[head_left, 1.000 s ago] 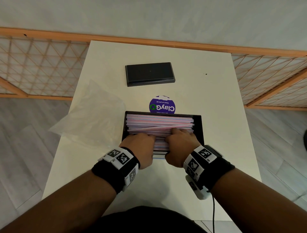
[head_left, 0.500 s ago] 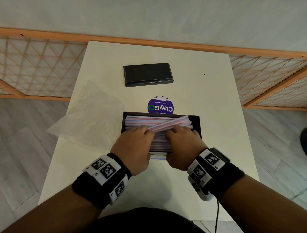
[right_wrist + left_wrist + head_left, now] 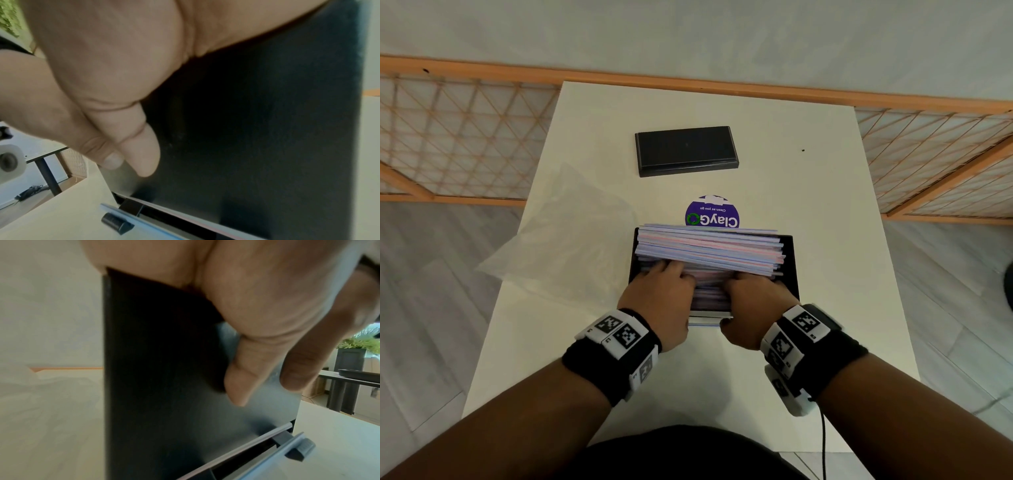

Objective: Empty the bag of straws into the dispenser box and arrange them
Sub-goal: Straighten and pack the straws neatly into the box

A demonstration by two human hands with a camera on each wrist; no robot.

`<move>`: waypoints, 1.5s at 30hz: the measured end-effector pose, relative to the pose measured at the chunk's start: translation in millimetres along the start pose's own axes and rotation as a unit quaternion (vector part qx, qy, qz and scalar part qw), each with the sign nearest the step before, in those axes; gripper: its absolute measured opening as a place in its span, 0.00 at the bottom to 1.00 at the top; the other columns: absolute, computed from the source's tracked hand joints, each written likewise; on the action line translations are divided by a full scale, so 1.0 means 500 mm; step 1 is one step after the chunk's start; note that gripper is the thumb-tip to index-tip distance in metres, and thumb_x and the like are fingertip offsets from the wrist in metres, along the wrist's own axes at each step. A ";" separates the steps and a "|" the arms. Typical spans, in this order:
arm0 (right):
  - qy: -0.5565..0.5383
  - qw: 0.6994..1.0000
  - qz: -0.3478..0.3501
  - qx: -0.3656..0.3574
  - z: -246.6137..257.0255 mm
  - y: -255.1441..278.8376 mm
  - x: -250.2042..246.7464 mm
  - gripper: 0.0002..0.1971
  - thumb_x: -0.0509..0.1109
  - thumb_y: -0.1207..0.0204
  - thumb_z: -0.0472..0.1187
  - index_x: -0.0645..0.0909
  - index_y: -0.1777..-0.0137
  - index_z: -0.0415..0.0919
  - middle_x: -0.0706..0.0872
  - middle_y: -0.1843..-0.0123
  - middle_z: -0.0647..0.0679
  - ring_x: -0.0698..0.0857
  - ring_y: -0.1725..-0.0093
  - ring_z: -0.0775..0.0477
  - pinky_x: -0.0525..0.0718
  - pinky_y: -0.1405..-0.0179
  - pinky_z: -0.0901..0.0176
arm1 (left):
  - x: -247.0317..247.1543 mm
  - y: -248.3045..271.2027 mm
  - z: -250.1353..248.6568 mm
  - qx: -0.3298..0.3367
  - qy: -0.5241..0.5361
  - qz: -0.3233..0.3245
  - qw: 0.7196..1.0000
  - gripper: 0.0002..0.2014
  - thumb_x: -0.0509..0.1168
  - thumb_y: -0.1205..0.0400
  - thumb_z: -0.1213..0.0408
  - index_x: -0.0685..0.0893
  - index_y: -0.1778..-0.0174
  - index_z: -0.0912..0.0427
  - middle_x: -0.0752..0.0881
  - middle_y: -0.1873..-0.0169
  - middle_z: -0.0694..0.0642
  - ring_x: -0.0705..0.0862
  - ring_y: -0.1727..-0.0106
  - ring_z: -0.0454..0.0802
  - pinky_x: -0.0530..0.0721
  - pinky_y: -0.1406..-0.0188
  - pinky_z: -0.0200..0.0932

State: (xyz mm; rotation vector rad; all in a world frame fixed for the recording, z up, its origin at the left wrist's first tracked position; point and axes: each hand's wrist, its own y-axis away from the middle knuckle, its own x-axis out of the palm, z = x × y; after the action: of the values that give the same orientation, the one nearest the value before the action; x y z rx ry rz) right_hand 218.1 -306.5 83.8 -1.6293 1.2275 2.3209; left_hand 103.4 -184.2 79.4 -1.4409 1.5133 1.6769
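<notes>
Left hand (image 3: 661, 301): at the near left of the dispenser box (image 3: 789, 270), fingers reaching over the near wall into the straws (image 3: 709, 250); in the left wrist view the thumb lies down the outside of the box's dark front wall (image 3: 164, 386). Fingers curled among the straws; whether they actually pinch any cannot be told.

Right hand (image 3: 751, 306): at the near right of the box, mirrored, fingers over the near wall into the straws, thumb against the outer front face (image 3: 267, 129) in the right wrist view. Grip on the straws likewise cannot be told.

Straws: pale pink, blue and white, lying crosswise in the box in a heaped stack, the far part standing above the box's rim and just past its back wall. One straw (image 3: 131, 216) lies in the dispensing slot at the foot of the front wall.

Dispenser box: black, open-topped, on the tabletop (image 3: 825, 205) near its front middle.

Sticker (image 3: 712, 214): round, purple, lettered "ClayGo", on the tabletop just behind the box, partly hidden by the straws.

Bag (image 3: 561, 240): clear plastic, crumpled, lying flat just left of the box, overhanging the tabletop's left edge.

Lid (image 3: 686, 150): flat black rectangle, well behind the box, past the sticker.

Screen (image 3: 458, 137): wooden lattice, behind the tabletop on both sides.
</notes>
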 end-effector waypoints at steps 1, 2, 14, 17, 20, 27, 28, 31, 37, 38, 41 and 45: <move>-0.001 1.000 -0.001 -0.001 0.001 0.001 0.000 0.20 0.70 0.33 0.51 0.81 0.40 0.52 0.82 0.39 0.51 0.82 0.37 0.42 0.78 0.38 0.50 | 0.001 0.001 0.001 0.004 -0.003 -0.001 1.000 0.21 0.68 0.19 0.54 0.78 0.31 0.51 0.75 0.31 0.52 0.76 0.28 0.55 0.77 0.29 0.51; -0.001 1.000 -0.003 -0.004 0.001 0.002 0.000 0.21 0.71 0.33 0.52 0.81 0.39 0.52 0.81 0.37 0.52 0.81 0.35 0.42 0.77 0.36 0.50 | 0.003 0.001 0.000 0.006 -0.007 -0.003 1.000 0.20 0.68 0.19 0.53 0.78 0.31 0.50 0.77 0.32 0.51 0.76 0.28 0.55 0.76 0.29 0.51; -0.013 1.000 -0.015 -0.016 0.003 0.006 -0.007 0.23 0.72 0.30 0.52 0.78 0.34 0.54 0.82 0.35 0.53 0.81 0.35 0.43 0.78 0.35 0.51 | 0.004 -0.003 -0.003 -0.011 -0.002 -0.003 1.000 0.17 0.68 0.19 0.53 0.83 0.35 0.50 0.83 0.36 0.51 0.83 0.34 0.55 0.79 0.33 0.51; -0.005 1.000 -0.016 -0.013 0.003 0.005 -0.005 0.22 0.72 0.31 0.53 0.80 0.36 0.53 0.81 0.36 0.52 0.81 0.35 0.42 0.78 0.36 0.50 | 0.006 -0.002 -0.001 -0.003 -0.009 -0.012 1.000 0.15 0.68 0.19 0.54 0.84 0.37 0.50 0.85 0.38 0.51 0.85 0.36 0.56 0.81 0.35 0.50; 0.009 0.999 -0.026 -0.020 0.005 0.012 -0.008 0.19 0.70 0.31 0.52 0.80 0.39 0.51 0.85 0.42 0.52 0.84 0.39 0.42 0.78 0.36 0.50 | -0.001 0.012 -0.001 0.016 -0.005 -0.050 0.999 0.15 0.71 0.22 0.57 0.85 0.40 0.52 0.87 0.43 0.52 0.87 0.42 0.58 0.85 0.42 0.51; -0.016 0.997 -0.068 -0.045 -0.014 0.057 -0.012 0.10 0.67 0.26 0.49 0.81 0.48 0.48 0.85 0.45 0.50 0.83 0.43 0.41 0.80 0.47 0.54 | 0.002 0.037 0.003 0.083 0.022 -0.112 0.990 0.14 0.80 0.35 0.68 0.84 0.59 0.55 0.86 0.62 0.53 0.87 0.61 0.58 0.81 0.66 0.46; -0.013 0.998 -0.050 -0.045 -0.015 0.056 -0.007 0.10 0.66 0.25 0.49 0.82 0.48 0.49 0.86 0.45 0.51 0.84 0.43 0.42 0.81 0.47 0.55 | 0.005 0.034 0.004 0.075 0.008 -0.074 0.994 0.08 0.75 0.26 0.66 0.85 0.55 0.54 0.87 0.57 0.52 0.87 0.54 0.58 0.82 0.58 0.47; 0.019 0.999 -0.033 -0.034 -0.013 0.044 0.002 0.11 0.64 0.24 0.48 0.84 0.46 0.48 0.86 0.45 0.51 0.84 0.42 0.42 0.79 0.45 0.57 | 0.024 0.023 0.015 0.064 -0.026 -0.020 0.997 0.06 0.64 0.17 0.63 0.86 0.49 0.52 0.87 0.49 0.51 0.86 0.44 0.57 0.81 0.48 0.45; -0.016 0.985 -0.152 -0.080 -0.016 0.066 -0.024 0.21 0.71 0.36 0.61 0.81 0.48 0.49 0.84 0.48 0.51 0.83 0.46 0.40 0.80 0.48 0.49 | -0.002 0.039 0.030 0.108 0.071 -0.216 0.968 0.25 0.79 0.38 0.49 0.84 0.49 0.55 0.85 0.49 0.55 0.84 0.47 0.59 0.85 0.51 0.53; -0.026 0.977 -0.189 -0.096 -0.014 0.066 -0.036 0.29 0.72 0.40 0.64 0.80 0.43 0.49 0.84 0.44 0.50 0.82 0.43 0.40 0.81 0.45 0.46 | -0.018 0.037 0.032 0.084 0.066 -0.210 0.972 0.35 0.78 0.38 0.44 0.81 0.37 0.54 0.82 0.36 0.56 0.80 0.35 0.60 0.82 0.39 0.57; 0.009 0.979 -0.174 -0.105 0.002 0.046 -0.072 0.50 0.70 0.42 0.72 0.67 0.22 0.47 0.71 0.22 0.48 0.69 0.23 0.40 0.70 0.25 0.37 | -0.047 0.011 0.043 0.017 0.021 -0.084 0.996 0.62 0.72 0.35 0.29 0.48 0.12 0.51 0.47 0.11 0.54 0.47 0.10 0.58 0.50 0.14 0.65; 0.097 0.987 -0.089 -0.088 0.018 0.017 -0.057 0.57 0.65 0.35 0.75 0.49 0.14 0.43 0.40 0.11 0.45 0.40 0.13 0.37 0.46 0.17 0.30 | -0.041 -0.014 0.057 0.008 0.004 -0.030 1.000 0.65 0.70 0.31 0.27 0.35 0.12 0.51 0.39 0.10 0.51 0.37 0.10 0.54 0.40 0.13 0.63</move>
State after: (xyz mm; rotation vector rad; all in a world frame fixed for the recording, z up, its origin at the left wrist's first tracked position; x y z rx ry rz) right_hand 219.7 -296.0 112.9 -1.9731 0.8801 2.2599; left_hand 105.4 -150.3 90.3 -1.4704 1.4699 1.6216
